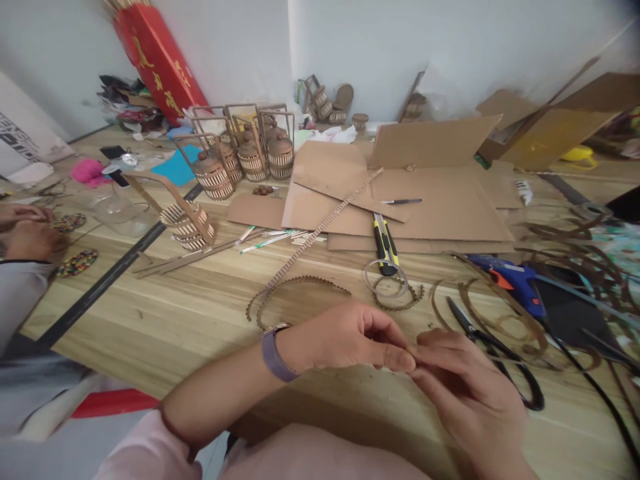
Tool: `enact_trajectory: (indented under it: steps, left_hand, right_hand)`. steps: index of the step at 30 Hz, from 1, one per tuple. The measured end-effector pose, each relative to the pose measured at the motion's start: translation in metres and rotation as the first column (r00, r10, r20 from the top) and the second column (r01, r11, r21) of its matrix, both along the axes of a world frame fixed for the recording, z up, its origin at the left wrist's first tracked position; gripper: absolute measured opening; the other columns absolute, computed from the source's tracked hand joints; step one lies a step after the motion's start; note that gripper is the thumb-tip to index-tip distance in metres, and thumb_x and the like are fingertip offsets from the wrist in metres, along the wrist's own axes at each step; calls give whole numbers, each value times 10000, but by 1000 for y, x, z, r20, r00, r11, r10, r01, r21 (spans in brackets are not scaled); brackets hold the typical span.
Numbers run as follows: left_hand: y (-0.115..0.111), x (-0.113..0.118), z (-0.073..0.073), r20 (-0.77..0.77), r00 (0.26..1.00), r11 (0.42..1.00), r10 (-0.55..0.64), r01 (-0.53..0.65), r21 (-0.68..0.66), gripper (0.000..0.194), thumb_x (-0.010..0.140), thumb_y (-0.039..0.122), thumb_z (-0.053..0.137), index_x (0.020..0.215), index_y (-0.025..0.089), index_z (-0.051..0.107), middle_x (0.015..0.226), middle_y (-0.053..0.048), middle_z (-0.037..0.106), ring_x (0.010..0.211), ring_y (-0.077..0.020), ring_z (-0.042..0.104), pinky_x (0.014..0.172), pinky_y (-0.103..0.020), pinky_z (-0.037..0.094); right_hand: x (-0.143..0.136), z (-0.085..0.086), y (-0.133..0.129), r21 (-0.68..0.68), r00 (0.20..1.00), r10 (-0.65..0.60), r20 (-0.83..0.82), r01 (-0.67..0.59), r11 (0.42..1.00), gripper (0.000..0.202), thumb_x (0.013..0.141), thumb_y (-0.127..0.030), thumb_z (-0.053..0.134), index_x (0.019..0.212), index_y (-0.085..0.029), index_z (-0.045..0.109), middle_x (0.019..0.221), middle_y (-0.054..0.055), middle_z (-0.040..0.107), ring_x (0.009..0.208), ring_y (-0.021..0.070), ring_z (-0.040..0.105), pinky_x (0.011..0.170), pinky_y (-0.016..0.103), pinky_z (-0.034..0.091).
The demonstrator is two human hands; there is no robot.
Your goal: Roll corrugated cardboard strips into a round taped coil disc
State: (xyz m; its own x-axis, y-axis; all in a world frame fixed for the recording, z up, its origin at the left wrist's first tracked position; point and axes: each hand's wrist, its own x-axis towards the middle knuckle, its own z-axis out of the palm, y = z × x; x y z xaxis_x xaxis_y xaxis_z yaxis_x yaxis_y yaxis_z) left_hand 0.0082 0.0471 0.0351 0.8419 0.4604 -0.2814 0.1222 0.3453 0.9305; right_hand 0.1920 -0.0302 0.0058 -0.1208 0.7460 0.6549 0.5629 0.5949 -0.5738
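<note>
Any piece held between the fingertips, right of lower centre in the frame, was hidden. The left hand and right hand met there, thumbs and fingers pinched together; a light, steady grip probably suited such close work. They angled inward over the tabletop, near a curved notched strip at centre and black-handled scissors at lower right.

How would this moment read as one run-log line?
left hand: pinched | right hand: pinched, beside left | anything held: cannot tell | nearby: scissors, knife
</note>
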Motion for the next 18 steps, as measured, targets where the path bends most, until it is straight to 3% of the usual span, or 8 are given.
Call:
enact_trajectory:
  steps: [3,8,13,15,18]
  left_hand:
    - [-2,1,3,-14,997,995,76,-75,72,262,729,376,799,765,157,659,692,61,559,619,-65,424,571,-200,309]
    - [-4,0,5,-55,988,944,146,-122,306,216,797,343,739,770,148,649,646,62,546,579,-66,423,527,-195,305]
    - [-4,-3,8,-131,977,878,166,-86,471,273,810,399,734,765,140,663,639,44,561,601,-88,462,539,-209,324]
    - [-4,-4,11,-150,979,865,135,-43,500,291,816,424,731,781,140,680,647,38,570,618,-96,475,555,-214,332]
    - [-2,-4,12,-159,985,916,64,5,400,298,785,440,764,781,151,688,672,44,583,640,-98,492,577,-211,343]
  right_hand:
    - [1,-5,0,48,998,-49,27,47,998,97,875,-220,674,954,-271,697,726,2,640,653,154,639,547,275,532]
    - [5,-7,-2,93,974,-158,164,144,985,198,868,-159,665,1033,-266,690,782,10,636,657,142,628,559,268,529]
    - [7,-2,-2,57,970,-95,225,84,995,157,883,-174,632,1002,-270,669,745,1,628,622,144,622,517,266,512]
    - [8,1,-1,44,972,-53,230,44,998,153,867,-165,640,981,-264,663,755,4,630,631,143,630,517,263,514]
    - [8,4,-1,80,974,-22,225,4,997,144,839,-155,659,947,-251,651,778,10,632,640,138,642,529,260,523]
